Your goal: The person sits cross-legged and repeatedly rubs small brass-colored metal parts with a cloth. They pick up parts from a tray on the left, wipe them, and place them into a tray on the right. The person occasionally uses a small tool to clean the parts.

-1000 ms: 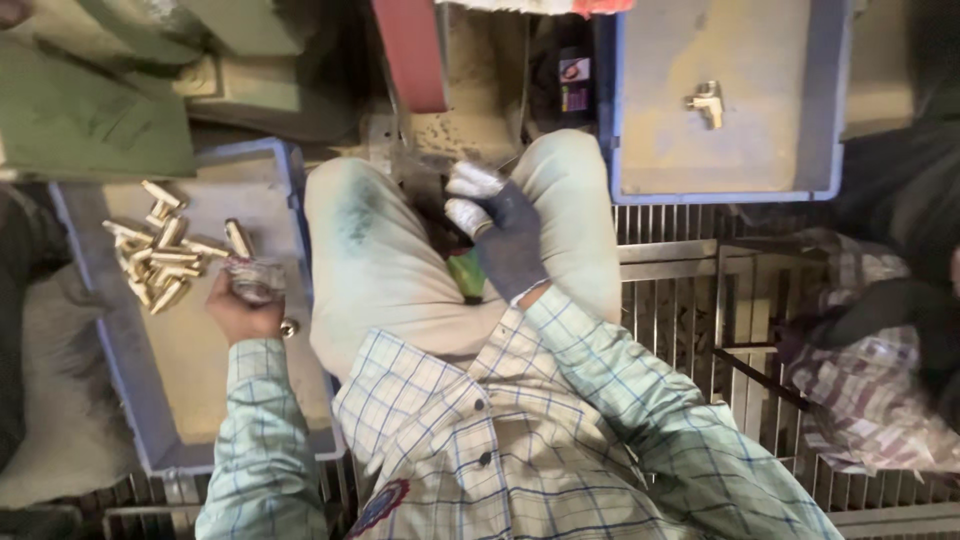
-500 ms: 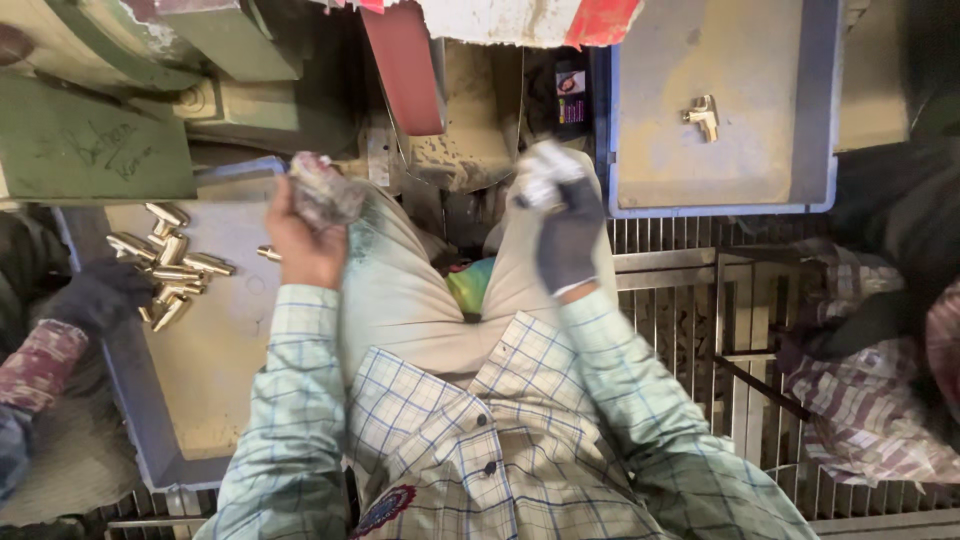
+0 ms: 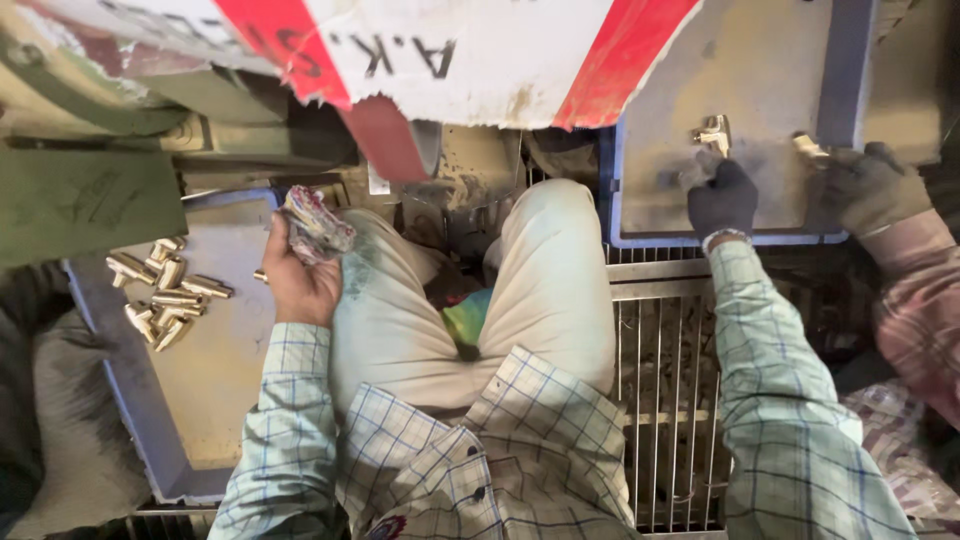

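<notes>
My left hand [image 3: 297, 275] is bare and holds a crumpled, dirty rag [image 3: 316, 223] above my left thigh, beside the left grey tray [image 3: 150, 420]. Several brass metal parts [image 3: 165, 293] lie in a heap in that tray. My right hand [image 3: 722, 196], in a dark glove, reaches into the right grey tray [image 3: 850, 90] and touches a small brass part [image 3: 713, 133] lying there. Whether the fingers have closed on it cannot be seen.
Another person's gloved hand [image 3: 868, 187] rests on the right tray's edge by a second brass piece [image 3: 806, 146]. A metal wire grate [image 3: 665, 400] lies under my right arm. A red and white board [image 3: 450, 50] and green machine parts [image 3: 80, 200] stand ahead.
My right hand has moved from in front of my knees out to the right tray and down onto the brass part. My left hand stays raised with the rag. Another person's hand has appeared at the right.
</notes>
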